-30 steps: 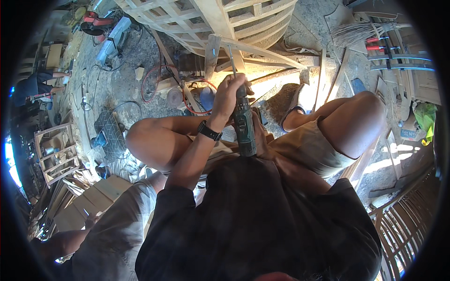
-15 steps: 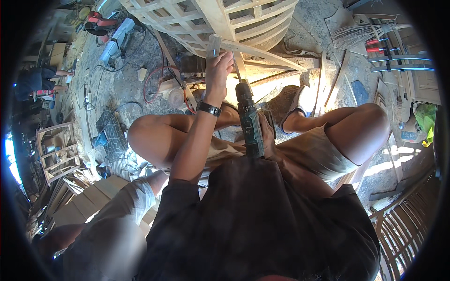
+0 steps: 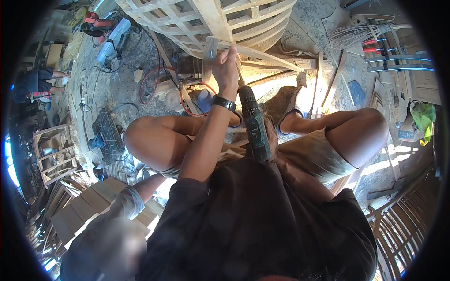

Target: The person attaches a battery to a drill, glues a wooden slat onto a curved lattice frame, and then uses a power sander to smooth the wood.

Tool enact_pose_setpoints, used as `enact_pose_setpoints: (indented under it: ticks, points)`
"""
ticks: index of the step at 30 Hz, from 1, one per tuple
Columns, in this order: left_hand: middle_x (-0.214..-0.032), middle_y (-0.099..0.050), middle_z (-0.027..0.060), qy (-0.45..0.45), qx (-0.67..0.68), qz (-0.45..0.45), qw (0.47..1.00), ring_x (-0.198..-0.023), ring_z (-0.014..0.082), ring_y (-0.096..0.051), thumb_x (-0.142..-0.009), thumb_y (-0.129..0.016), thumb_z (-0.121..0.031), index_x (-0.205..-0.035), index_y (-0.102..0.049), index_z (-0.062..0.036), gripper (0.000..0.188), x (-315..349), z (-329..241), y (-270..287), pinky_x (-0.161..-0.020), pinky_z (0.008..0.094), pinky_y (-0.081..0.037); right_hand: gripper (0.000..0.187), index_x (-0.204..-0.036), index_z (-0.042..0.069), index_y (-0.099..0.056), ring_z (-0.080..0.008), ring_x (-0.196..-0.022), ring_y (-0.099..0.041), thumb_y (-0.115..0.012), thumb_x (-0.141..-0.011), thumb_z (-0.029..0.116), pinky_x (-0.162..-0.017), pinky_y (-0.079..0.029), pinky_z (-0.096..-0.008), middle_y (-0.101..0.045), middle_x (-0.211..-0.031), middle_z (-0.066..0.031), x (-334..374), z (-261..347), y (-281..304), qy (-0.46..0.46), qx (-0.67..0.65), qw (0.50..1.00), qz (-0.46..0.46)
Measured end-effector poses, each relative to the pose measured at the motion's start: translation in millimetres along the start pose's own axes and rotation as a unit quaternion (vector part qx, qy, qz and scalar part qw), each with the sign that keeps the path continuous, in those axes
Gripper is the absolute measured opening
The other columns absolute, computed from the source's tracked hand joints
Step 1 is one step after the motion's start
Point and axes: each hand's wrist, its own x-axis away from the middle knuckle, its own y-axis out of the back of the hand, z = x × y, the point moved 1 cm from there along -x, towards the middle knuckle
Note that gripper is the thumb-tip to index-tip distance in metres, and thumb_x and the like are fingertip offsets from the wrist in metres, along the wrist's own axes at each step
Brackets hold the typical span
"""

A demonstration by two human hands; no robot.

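A dark green and black cordless drill [image 3: 258, 131] is in my right hand [image 3: 271, 136], its long bit pointing away from me toward the wooden lattice frame [image 3: 213, 18]. Most of my right fingers are hidden behind the drill body. My left hand [image 3: 226, 70], with a dark band at the wrist, is closed beside the bit, at the frame's near corner. Whatever its fingers grip there is too small to make out. An upright wood piece [image 3: 210, 51] with a small blue mark stands just left of that hand. A slanting wooden strip [image 3: 269, 56] runs off to the right.
A red and silver power saw [image 3: 110, 40] lies far left. A red hose [image 3: 152, 84] curls over the floor near my left knee. Red-handled clamps [image 3: 375, 46] and a twig broom [image 3: 358, 35] lie far right. Another person [image 3: 105, 234] is close at my lower left.
My left hand has shifted right and its fingers have curled closed near the bit. The drill has tilted slightly. The nearby person at lower left has moved their arm.
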Motion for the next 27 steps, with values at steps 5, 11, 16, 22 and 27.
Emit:
enact_pose_setpoints:
  ticks: [5,11,16,22,27]
  points:
    - [-0.112,-0.066,0.0134,0.085,0.11,-0.004,0.99,-0.105,0.022,-0.063,-0.093,-0.068,-0.034,-0.122,-0.061,0.0016,0.046,11,-2,5,-0.092,0.0342,-0.048,0.076,-0.134,-0.009,-0.046,-0.0461,-0.116,-0.058,-0.077,-0.073,0.023,-0.1,-0.047,-0.0465,-0.058,-0.124,-0.0292,3,-11,13,-0.03,-0.005,0.996,0.081]
    - [-0.093,-0.067,0.0088,0.14,0.144,0.031,0.979,-0.084,0.0189,-0.067,-0.095,-0.066,-0.021,-0.101,-0.066,-0.0006,0.021,23,-7,15,-0.077,0.0313,-0.055,0.075,-0.133,-0.008,-0.046,-0.0441,-0.109,-0.06,-0.078,-0.072,0.022,-0.095,-0.049,-0.0463,-0.061,-0.117,-0.0267,-2,0,14,-0.008,-0.019,0.997,0.073]
    - [-0.086,-0.066,0.0054,0.097,0.23,0.047,0.967,-0.075,0.016,-0.065,-0.093,-0.067,-0.012,-0.096,-0.065,-0.0034,0.009,19,-6,10,-0.07,0.0308,-0.055,0.07,-0.132,-0.007,-0.047,-0.0417,-0.1,-0.062,-0.075,-0.073,0.018,-0.087,-0.05,-0.0451,-0.061,-0.11,-0.0236,-15,13,21,0.009,-0.024,0.997,0.071]
    - [-0.092,-0.065,0.007,0.082,0.242,0.008,0.967,-0.083,0.017,-0.063,-0.092,-0.068,-0.011,-0.102,-0.065,-0.0009,0.015,18,-11,19,-0.071,0.0339,-0.056,0.068,-0.131,-0.007,-0.048,-0.0416,-0.1,-0.061,-0.074,-0.073,0.018,-0.086,-0.05,-0.0436,-0.059,-0.111,-0.0232,-28,19,11,0.068,-0.047,0.992,0.092]
    - [-0.092,-0.065,0.0076,0.067,0.249,0.002,0.966,-0.083,0.0172,-0.064,-0.091,-0.068,-0.01,-0.103,-0.065,-0.0003,0.015,17,-12,12,-0.072,0.0335,-0.056,0.075,-0.132,-0.007,-0.046,-0.0416,-0.097,-0.06,-0.077,-0.071,0.023,-0.086,-0.049,-0.0442,-0.058,-0.11,-0.0236,-30,17,10,0.069,-0.062,0.992,0.087]
